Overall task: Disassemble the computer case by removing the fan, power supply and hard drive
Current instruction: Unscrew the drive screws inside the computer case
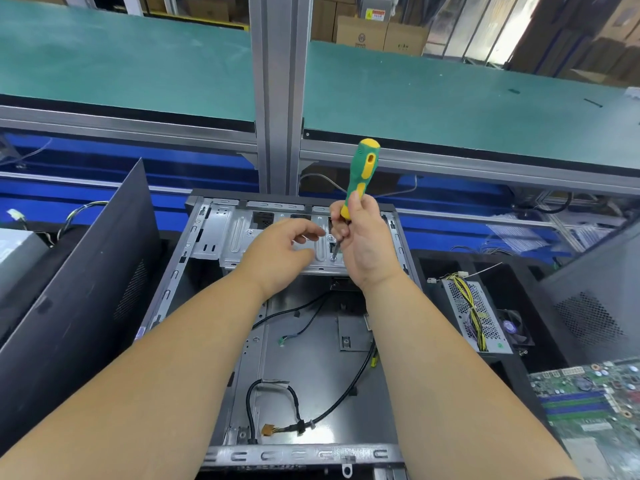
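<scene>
An open computer case [301,358] lies flat in front of me, its silver drive cage [239,237] at the far end. My right hand [363,244] grips a green and yellow screwdriver [360,174] held upright, its tip on a screw [333,258] in the cage. My left hand [280,252] hovers over the cage beside it, fingers loosely curled, holding nothing. Black cables [294,403] lie loose on the case floor. A removed power supply [474,313] with yellow wires sits to the right, next to a black fan [516,329].
A dark side panel [79,289] leans at the left. Another grey case [595,306] stands at the right, with a green motherboard [588,407] at the lower right. A grey metal box [17,258] sits at the far left. A green-topped shelf [450,98] and grey post [277,91] stand behind.
</scene>
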`<state>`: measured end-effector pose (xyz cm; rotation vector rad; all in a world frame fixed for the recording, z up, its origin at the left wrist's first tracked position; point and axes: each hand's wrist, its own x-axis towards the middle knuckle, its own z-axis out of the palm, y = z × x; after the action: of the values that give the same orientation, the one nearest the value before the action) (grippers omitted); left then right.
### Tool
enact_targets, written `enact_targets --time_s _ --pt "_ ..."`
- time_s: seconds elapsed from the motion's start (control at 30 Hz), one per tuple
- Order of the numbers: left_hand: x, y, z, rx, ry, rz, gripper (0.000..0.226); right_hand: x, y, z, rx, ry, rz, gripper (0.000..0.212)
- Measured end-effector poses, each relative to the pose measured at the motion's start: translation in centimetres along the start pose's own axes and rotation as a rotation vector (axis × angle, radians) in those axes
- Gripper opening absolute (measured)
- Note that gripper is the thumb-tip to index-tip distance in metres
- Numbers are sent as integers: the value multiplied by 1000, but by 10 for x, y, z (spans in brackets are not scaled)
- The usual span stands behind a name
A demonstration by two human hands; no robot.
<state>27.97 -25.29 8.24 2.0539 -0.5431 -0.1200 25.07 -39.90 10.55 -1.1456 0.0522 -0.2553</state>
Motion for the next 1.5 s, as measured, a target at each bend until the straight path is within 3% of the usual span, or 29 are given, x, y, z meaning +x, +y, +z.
enact_targets --time_s 0.17,0.37,0.57,0.73,0.87,1.03,1.17,1.3,1.5 --pt "0 1 5 193 -30 80 23 1 0 -1 -40 -2 -17 17" --pt "2 -2 9 377 -14 118 21 1 2 0 -13 -16 6 34" --pt "3 -4 10 405 -17 116 20 2 6 2 56 -43 33 41" --pt "6 2 16 379 20 32 22 1 3 0 50 -16 -8 16" --pt "10 6 19 392 57 -6 21 -1 2 1 -9 -6 1 13" --pt "11 6 20 405 60 3 21 -1 1 -2 -79 -3 -3 15" --pt "10 6 19 401 62 11 22 0 1 -3 -88 10 -9 39" --pt "10 6 19 401 61 10 20 -1 2 0 4 -44 25 47" --pt "8 6 19 386 62 8 17 -4 0 2 36 -74 9 32"
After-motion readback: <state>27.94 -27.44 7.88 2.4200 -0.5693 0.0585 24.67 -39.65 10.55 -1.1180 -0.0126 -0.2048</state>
